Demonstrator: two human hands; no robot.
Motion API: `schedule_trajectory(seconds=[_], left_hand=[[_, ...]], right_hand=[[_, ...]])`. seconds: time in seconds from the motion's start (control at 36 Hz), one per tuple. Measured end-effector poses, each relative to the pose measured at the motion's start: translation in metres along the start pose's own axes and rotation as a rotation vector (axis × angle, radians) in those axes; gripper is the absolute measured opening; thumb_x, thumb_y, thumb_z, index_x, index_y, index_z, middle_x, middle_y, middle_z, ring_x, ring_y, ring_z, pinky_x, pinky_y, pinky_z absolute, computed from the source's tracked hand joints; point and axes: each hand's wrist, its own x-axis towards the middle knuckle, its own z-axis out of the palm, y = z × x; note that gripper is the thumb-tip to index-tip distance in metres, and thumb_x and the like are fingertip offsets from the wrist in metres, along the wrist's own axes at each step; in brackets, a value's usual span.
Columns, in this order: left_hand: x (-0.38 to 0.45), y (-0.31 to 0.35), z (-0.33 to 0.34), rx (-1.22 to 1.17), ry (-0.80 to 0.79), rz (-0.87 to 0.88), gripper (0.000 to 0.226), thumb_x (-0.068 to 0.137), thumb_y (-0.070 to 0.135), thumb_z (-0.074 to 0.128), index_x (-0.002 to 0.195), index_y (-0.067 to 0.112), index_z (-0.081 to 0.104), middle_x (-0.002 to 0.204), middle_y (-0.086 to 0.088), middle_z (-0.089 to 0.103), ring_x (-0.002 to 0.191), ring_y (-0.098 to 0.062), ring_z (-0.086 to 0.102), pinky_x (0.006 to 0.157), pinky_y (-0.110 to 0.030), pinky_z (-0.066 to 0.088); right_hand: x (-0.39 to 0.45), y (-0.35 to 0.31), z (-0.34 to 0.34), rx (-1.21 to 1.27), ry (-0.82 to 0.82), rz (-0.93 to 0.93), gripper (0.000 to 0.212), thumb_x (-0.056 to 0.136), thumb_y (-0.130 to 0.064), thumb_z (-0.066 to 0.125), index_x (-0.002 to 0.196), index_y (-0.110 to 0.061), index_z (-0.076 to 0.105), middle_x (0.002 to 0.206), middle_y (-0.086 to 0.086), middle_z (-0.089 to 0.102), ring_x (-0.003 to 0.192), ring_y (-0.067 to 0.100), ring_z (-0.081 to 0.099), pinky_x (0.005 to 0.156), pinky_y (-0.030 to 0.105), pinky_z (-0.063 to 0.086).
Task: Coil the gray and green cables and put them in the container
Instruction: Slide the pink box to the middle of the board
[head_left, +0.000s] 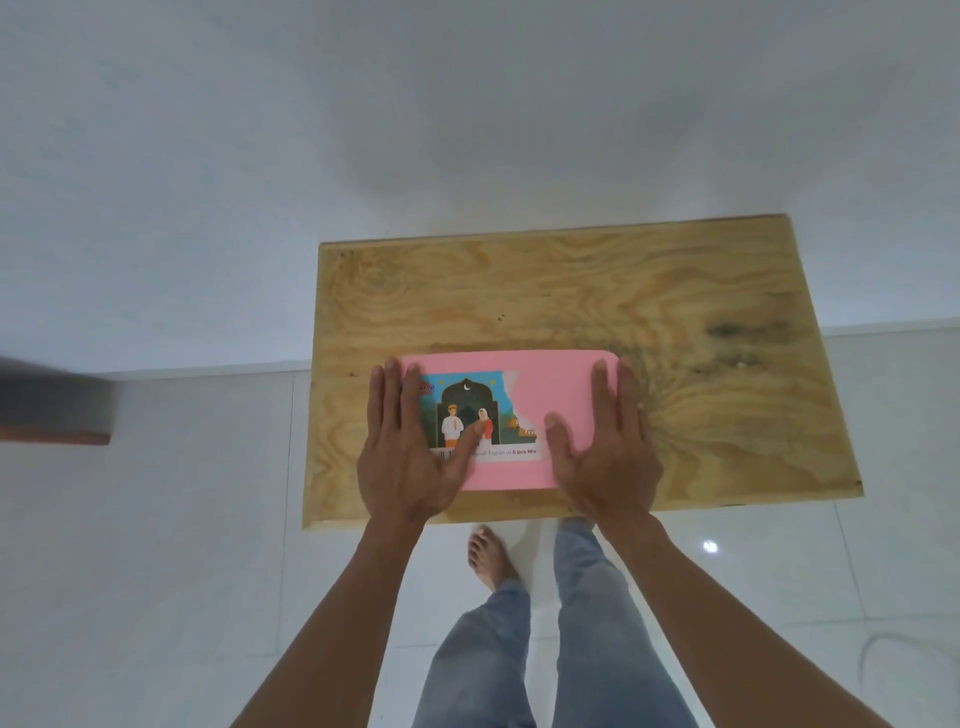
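A flat pink rectangular plastic container lid (550, 395), with rounded corners and a partly torn colourful sticker (470, 413) on its left half, covers the container just below the centre of the frame, near the front edge of a light plywood table (571, 291) with swirling grain. The gray and green cables cannot be seen anywhere; whether they lie beneath the lid cannot be told. The left hand (410, 452) presses flat on the lid's left end, fingers straight and together over the edge, thumb lying across the sticker, so its grip is wide and curls round nothing. The right hand (602, 447) rests flat on the lid's right end in the same way, fingers straight along the edge, thumb spread onto the pink surface. Both bare forearms run down to the lower corners of the frame. Below the table, legs in faded blue jeans (519, 649) and a bare foot (488, 556) stand on a glossy white tiled floor (182, 519). A blurred dark brown object (52, 405) juts in at the left edge.
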Motion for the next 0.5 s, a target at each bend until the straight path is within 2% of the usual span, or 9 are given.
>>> schedule_trajectory(seconds=[0.11, 0.19, 0.36, 0.5], left_hand=[[-0.005, -0.006, 0.003, -0.057, 0.085, 0.008, 0.084, 0.082, 0.068, 0.058, 0.146, 0.016, 0.047, 0.158, -0.009, 0.039, 0.144, -0.029, 0.036, 0.091, -0.051, 0.056], [-0.008, -0.006, 0.002, -0.076, 0.116, -0.037, 0.079, 0.078, 0.065, 0.064, 0.142, 0.021, 0.051, 0.158, -0.003, 0.039, 0.136, -0.027, 0.046, 0.086, -0.046, 0.057], [-0.009, -0.010, 0.007, -0.144, 0.142, 0.001, 0.081, 0.078, 0.068, 0.060, 0.141, 0.018, 0.054, 0.159, -0.004, 0.039, 0.132, -0.027, 0.054, 0.087, -0.042, 0.058], [-0.002, -0.006, 0.010, -0.146, 0.175, 0.003, 0.078, 0.077, 0.066, 0.062, 0.136, 0.015, 0.060, 0.155, -0.006, 0.045, 0.123, -0.030, 0.059, 0.083, -0.040, 0.057]], right_hand=[[-0.001, 0.004, -0.002, 0.098, 0.005, 0.040, 0.075, 0.087, -0.058, 0.053, 0.153, -0.028, 0.032, 0.163, 0.001, 0.027, 0.132, 0.034, 0.050, 0.094, 0.047, 0.051], [-0.004, 0.010, -0.001, 0.188, 0.023, 0.043, 0.073, 0.087, -0.061, 0.052, 0.150, -0.030, 0.038, 0.162, -0.004, 0.027, 0.136, 0.026, 0.048, 0.097, 0.043, 0.050], [-0.007, 0.015, 0.008, 0.350, 0.149, 0.013, 0.064, 0.086, -0.051, 0.060, 0.139, -0.015, 0.056, 0.157, 0.005, 0.039, 0.133, 0.013, 0.047, 0.099, 0.028, 0.044], [0.003, 0.017, 0.013, 0.403, 0.201, -0.016, 0.060, 0.082, -0.046, 0.067, 0.127, -0.008, 0.066, 0.149, 0.010, 0.049, 0.124, 0.016, 0.057, 0.095, 0.025, 0.049]])
